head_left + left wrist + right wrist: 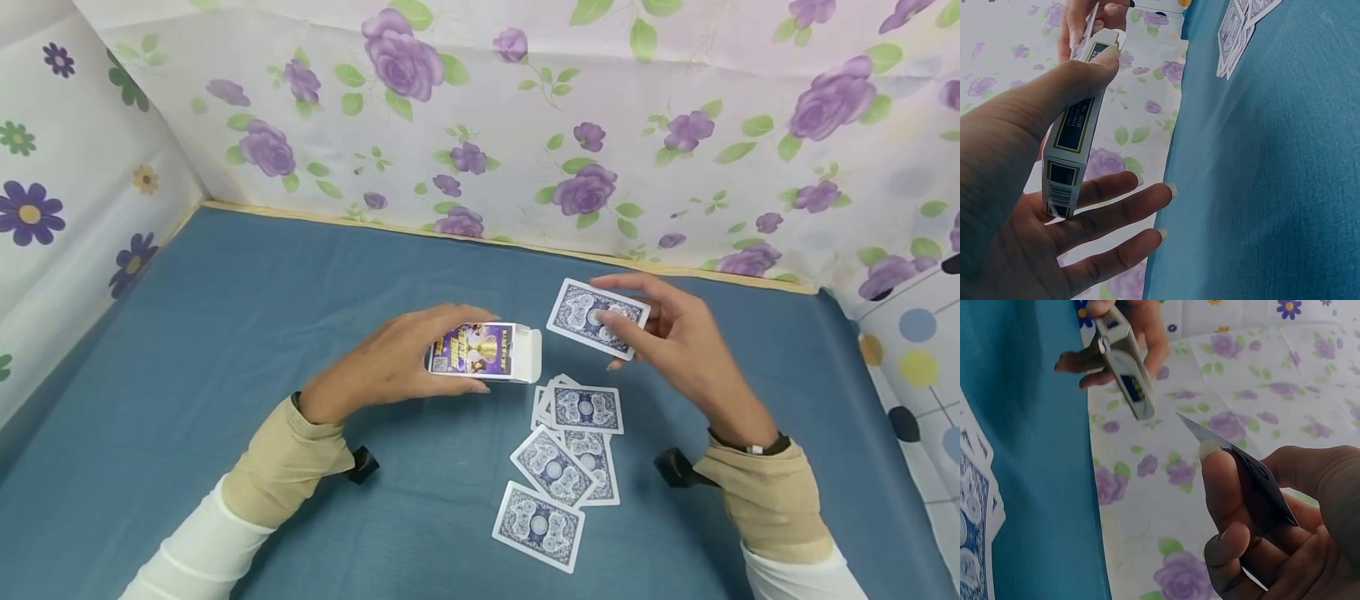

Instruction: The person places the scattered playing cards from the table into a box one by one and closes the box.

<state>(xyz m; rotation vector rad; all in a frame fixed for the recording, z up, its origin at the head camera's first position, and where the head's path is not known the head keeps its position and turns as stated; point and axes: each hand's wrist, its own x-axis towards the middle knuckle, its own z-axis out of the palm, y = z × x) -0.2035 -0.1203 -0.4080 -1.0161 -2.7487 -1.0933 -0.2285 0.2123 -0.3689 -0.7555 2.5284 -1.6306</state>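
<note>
A blue cloth (420,500) spreads widest, with a flowered sheet (495,183) along its twelve o'clock edge. The left hand (401,358) stands at nine o'clock of a small box, the right hand (671,333) at three. At five o'clock from the box, patterned cards (555,468) lie overlapping, backs up. The left hand grasps the box (480,350), its flap facing three. Smallest, a card (583,312), pinched in the right hand, hovers between two and three o'clock from the box, apart from it.
</note>
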